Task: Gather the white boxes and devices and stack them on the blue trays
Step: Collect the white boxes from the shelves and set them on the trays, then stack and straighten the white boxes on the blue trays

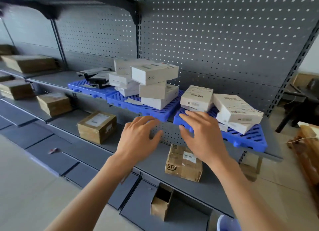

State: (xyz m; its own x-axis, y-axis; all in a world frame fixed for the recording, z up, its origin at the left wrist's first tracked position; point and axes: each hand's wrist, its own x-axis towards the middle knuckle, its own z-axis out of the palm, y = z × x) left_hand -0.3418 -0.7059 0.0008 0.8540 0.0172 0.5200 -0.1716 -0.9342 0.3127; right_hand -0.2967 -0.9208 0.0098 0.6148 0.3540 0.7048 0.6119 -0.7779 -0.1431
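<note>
Shelf-top blue trays (245,139) run left-right, seemingly end-to-end.

The right hand (202,135) covers the front left corner of the right blue tray (245,137). A blue container (227,224) is cut off by the bottom edge. Labels on the white boxes (196,97) are too blurred to read.

White cardboard boxes (154,85) stacked on three blue slatted plastic trays (141,108) lining a grey metal shelf (57,78); brown parcels (96,126) below.
</note>
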